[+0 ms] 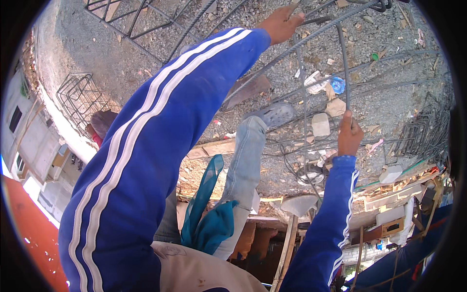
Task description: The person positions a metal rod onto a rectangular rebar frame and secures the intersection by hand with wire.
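Right grip (350, 137), at three o'clock, is closed around the lower end of a grey steel bar (346, 68) at two o'clock; the bar's upper end meets a longer ribbed rod (301, 45). Left grip (278, 25), near one o'clock, is beside the rods, its hold unclear. Beneath is gravel ground (194, 117); dark bent rods (419, 134) heap at three o'clock, teal cloth (216, 228) hangs near six

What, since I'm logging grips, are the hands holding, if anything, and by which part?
The right hand holds a bar by its near end. Whether the left hand grips anything cannot be told.
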{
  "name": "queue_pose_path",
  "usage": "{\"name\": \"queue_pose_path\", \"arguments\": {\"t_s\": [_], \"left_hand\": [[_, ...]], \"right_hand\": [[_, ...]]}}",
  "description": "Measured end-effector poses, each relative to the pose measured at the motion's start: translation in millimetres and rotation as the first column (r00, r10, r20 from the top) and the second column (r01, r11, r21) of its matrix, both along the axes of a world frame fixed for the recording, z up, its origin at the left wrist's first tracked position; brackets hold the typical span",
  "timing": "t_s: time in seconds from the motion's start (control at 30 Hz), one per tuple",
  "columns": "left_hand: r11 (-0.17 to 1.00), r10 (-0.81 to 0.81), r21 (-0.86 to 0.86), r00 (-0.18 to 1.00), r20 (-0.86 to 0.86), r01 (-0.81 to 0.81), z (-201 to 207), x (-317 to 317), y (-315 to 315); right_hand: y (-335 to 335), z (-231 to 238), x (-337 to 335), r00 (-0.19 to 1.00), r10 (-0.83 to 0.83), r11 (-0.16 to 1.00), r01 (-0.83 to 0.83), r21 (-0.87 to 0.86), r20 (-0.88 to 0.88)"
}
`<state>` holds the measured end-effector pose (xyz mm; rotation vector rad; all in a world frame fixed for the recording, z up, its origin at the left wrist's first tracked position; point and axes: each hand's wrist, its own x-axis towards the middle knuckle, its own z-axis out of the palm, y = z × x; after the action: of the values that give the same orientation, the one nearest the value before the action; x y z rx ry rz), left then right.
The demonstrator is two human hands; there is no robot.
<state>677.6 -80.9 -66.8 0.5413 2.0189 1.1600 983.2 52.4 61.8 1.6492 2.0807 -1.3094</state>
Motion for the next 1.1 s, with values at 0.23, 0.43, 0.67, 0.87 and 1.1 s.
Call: {"name": "queue_pose_path", "arguments": {"t_s": [0.23,0.43,0.67,0.87,1.1], "left_hand": [[0.917,-0.359,-0.127,0.921,0.154,0.379,-22.2,29.8,27.3],[0.958,-0.274,-0.064,0.959,0.067,0.278,-7.8,33.4,1.8],[0.956,-0.291,0.002,0.951,0.105,0.292,21.1,22.9,-36.0],[0.975,-0.109,-0.149,0.936,0.335,0.167,24.4,18.1,-42.8],[0.952,-0.151,-0.189,0.908,0.391,0.24,51.3,5.8,-46.3]], "right_hand": [[-7.0,38.8,63.6,0.98,-0.2,0.94,0.198,-0.277,0.023],[14.0,49.8,65.3,0.998,-0.044,0.97,0.033,-0.242,-0.041],[62.1,30.1,41.6,0.997,0.03,0.999,-0.031,-0.015,-0.075],[69.2,15.7,30.3,0.977,0.211,0.952,-0.212,0.22,0.027],[49.1,22.3,31.6,0.986,0.11,0.948,-0.141,0.285,0.125]]}}
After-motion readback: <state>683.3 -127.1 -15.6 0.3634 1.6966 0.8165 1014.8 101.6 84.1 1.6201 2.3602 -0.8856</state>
